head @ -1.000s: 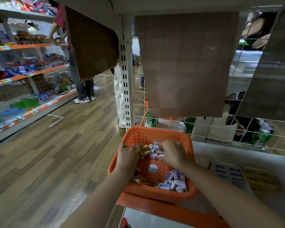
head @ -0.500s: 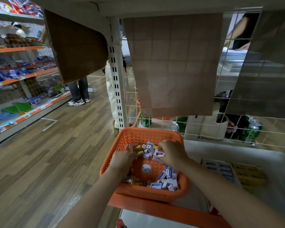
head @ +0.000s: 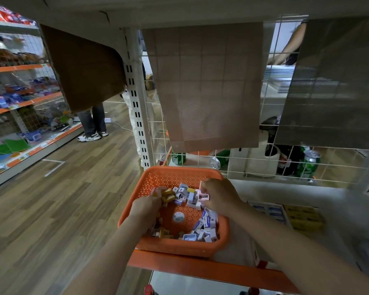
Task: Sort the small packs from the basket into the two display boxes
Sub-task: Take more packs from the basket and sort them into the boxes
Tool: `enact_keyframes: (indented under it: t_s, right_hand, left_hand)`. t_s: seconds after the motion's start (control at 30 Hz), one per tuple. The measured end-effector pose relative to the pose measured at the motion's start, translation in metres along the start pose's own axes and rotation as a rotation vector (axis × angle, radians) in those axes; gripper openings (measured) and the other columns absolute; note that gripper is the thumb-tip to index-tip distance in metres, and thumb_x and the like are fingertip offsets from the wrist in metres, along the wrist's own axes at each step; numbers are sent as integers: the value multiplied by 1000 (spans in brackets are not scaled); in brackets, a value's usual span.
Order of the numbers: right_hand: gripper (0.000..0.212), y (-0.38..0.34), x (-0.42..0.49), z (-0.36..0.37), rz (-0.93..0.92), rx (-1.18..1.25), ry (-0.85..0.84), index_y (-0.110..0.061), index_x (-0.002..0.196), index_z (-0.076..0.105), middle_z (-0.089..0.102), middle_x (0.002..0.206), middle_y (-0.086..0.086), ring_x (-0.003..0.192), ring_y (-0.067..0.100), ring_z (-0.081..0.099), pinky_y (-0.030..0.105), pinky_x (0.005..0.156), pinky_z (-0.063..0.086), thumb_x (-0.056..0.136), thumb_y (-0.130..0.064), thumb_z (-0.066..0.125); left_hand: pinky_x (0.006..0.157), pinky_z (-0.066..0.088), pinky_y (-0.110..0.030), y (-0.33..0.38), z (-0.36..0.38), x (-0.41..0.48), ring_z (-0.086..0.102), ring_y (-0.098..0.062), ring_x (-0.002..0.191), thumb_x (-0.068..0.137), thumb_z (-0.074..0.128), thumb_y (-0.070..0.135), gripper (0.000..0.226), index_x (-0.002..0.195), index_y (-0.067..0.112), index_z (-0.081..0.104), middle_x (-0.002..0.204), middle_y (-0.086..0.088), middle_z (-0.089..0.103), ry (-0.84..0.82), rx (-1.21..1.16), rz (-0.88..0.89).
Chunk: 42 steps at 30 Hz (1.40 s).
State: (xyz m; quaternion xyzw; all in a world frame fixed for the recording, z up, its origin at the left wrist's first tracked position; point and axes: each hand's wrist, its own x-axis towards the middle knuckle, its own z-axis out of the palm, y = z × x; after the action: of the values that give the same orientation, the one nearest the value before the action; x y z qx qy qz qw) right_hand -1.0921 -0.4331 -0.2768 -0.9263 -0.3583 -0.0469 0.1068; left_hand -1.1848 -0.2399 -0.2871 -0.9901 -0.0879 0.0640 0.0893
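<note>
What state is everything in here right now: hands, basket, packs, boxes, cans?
Basket: upright on the shelf, partly filled with mixed packs.
Left hand: in the basket, gripping yellow packs.
Right hand: in the basket, pinching white packs.
Blue display box: open, right of the basket, blurred.
Yellow display box: open, beside the blue one, blurred.
Green can: upright.

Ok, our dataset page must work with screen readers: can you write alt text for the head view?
A person's left hand grips yellow packs and the right hand pinches white packs inside an orange basket on a shop shelf. Two display boxes, blue and yellow, lie to its right.
</note>
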Motion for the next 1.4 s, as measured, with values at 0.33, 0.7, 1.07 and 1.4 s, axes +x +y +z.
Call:
enact_keyframes:
  t_s: [0.33, 0.7, 1.07, 1.4]
  right_hand:
    - [24, 11, -11, -16, 6, -23, 19, -16, 105, 61, 62, 112, 2, 103, 22, 57, 30, 94, 36, 81, -18, 66]
    - [20, 47, -48, -63, 60, 13, 121, -17, 101, 61, 62, 105, 1, 100, 20, 58, 31, 86, 35, 81, -19, 64]
    - [20, 157, -153, -101, 306, -32, 160, -18, 100, 62, 63, 104, 1, 99, 21, 59, 29, 79, 39, 83, -26, 68]
    - [11, 245, -249, -113, 614, -259, 65, -27, 95, 55, 60, 110, -5, 110, 15, 56, 29, 85, 35, 85, -28, 59]
  left_hand:
    - [65, 45, -23, 17, -18, -1, 59, -17, 91, 92, 52, 17, 31, 123, 17, 53, 112, -1, 60, 121, -253, -65]
    - [80, 51, -31, 92, -69, 2, 60, -21, 100, 86, 55, 6, 22, 103, 19, 59, 109, 0, 58, 325, -314, 117]
    - [75, 44, -28, 208, -89, 7, 58, -19, 97, 83, 53, 11, 20, 101, 20, 57, 104, 1, 56, 386, -438, 354]
    - [81, 48, -32, 278, -85, 6, 56, -19, 99, 86, 54, 10, 23, 107, 19, 54, 108, 1, 54, 284, -404, 474]
